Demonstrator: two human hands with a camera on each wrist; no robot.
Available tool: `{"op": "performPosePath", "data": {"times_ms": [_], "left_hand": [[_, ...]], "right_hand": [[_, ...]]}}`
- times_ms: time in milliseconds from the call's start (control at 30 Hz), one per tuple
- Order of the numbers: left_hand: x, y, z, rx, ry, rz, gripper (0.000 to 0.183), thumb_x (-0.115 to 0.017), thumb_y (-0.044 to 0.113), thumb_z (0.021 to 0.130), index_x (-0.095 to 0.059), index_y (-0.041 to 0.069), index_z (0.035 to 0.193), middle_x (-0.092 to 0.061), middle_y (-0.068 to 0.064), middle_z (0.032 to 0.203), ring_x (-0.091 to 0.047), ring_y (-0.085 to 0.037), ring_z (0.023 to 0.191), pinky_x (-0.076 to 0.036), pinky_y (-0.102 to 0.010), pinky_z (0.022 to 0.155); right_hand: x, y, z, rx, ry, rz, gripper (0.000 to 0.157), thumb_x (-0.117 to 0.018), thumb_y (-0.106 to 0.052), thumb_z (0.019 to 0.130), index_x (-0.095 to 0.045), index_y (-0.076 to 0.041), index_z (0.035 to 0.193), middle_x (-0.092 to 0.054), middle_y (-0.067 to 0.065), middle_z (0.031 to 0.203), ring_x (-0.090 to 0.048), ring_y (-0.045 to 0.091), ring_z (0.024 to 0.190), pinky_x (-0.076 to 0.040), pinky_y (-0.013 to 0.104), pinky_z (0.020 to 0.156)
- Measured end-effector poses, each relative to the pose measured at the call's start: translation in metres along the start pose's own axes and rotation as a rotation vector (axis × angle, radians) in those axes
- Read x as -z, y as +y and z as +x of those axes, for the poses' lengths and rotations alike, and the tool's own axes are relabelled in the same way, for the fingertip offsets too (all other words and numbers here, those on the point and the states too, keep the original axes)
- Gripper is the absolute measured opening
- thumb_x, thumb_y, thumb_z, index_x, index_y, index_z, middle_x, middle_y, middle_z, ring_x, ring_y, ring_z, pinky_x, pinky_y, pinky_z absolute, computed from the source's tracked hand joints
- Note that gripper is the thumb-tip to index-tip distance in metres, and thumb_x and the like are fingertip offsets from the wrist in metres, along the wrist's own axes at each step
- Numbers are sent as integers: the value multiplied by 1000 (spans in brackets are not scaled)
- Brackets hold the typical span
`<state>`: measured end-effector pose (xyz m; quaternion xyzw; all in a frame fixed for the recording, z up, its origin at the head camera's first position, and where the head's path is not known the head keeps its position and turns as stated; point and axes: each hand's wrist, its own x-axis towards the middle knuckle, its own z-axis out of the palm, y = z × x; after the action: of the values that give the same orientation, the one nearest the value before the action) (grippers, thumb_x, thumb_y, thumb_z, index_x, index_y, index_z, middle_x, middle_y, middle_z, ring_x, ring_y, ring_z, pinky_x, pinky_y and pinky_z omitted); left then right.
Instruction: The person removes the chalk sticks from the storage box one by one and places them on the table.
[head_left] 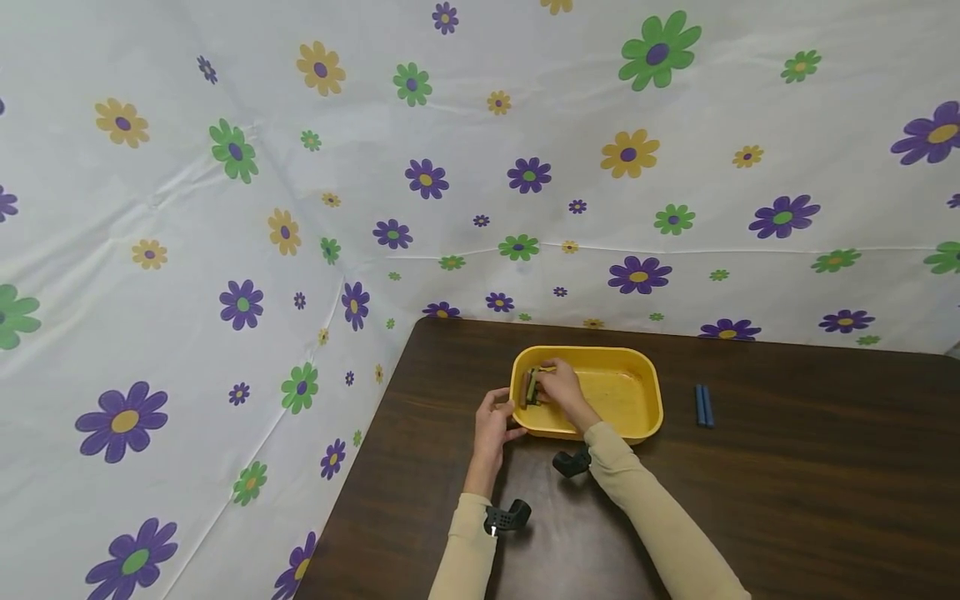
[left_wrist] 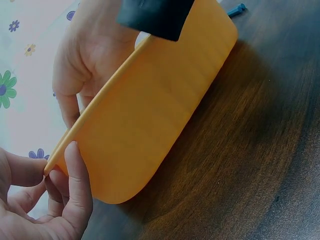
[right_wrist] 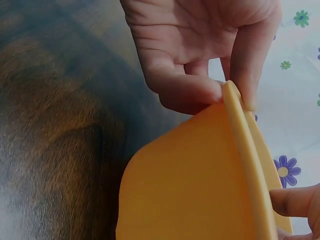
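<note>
A yellow plastic tub stands on the dark table. My left hand pinches its rim at the near left corner; in the left wrist view the thumb and fingers of this left hand lie on either side of the edge. My right hand reaches into the tub's left end, its fingers bent down at several slim sticks, among them a brown stick and a green stick. The tub wall hides the right fingertips in both wrist views, so whether they grip a stick is unclear.
Two blue sticks lie side by side on the table, right of the tub. A white flowered cloth hangs behind the table and along its left side. Each wrist carries a black camera.
</note>
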<state>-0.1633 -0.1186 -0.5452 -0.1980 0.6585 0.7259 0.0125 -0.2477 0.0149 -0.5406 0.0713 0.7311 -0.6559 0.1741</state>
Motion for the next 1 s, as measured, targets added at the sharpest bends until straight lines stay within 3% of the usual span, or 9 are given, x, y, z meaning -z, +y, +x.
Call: {"op": "performPosePath", "data": {"times_ms": [200, 400, 633, 833, 1000], "left_hand": [[0, 0, 1, -1, -4, -1, 36, -50, 7, 105, -53, -6, 138, -58, -28, 115, -67, -26, 87, -62, -31, 65], [0, -2, 1, -1, -8, -3, 36, -52, 9, 106, -53, -5, 139, -57, -29, 115, -67, -37, 95, -62, -31, 65], [0, 0, 0, 4, 3, -1, 36, -51, 9, 106, -52, -5, 139, -56, -29, 116, -65, -43, 99, -62, -31, 66], [1, 0, -1, 5, -8, -20, 35, -53, 11, 105, -55, -3, 137, -57, -26, 115, -67, -31, 89, -62, -31, 65], [0, 0, -2, -15, -5, -30, 32, -55, 12, 104, -57, 0, 133, -58, -22, 112, -66, -23, 84, -61, -29, 63]], "right_hand": [[-7, -2, 0, 12, -3, -16, 46, -58, -6, 102, -46, 10, 143, -57, 32, 131, -61, 43, 116, -59, 48, 91], [-10, -2, 0, 22, 6, -29, 45, -58, -4, 102, -46, 10, 142, -58, 33, 131, -61, 45, 117, -58, 49, 92], [-12, 0, 3, 17, 14, 40, 48, -59, -1, 100, -46, 11, 144, -58, 33, 130, -62, 46, 116, -57, 50, 93], [-18, 3, 5, 17, 52, 22, 45, -64, -1, 98, -49, 8, 140, -62, 30, 126, -65, 40, 107, -59, 46, 90], [-23, 2, 5, 60, 104, -78, 44, -67, 3, 93, -51, 9, 134, -66, 29, 116, -66, 34, 95, -59, 40, 79]]}}
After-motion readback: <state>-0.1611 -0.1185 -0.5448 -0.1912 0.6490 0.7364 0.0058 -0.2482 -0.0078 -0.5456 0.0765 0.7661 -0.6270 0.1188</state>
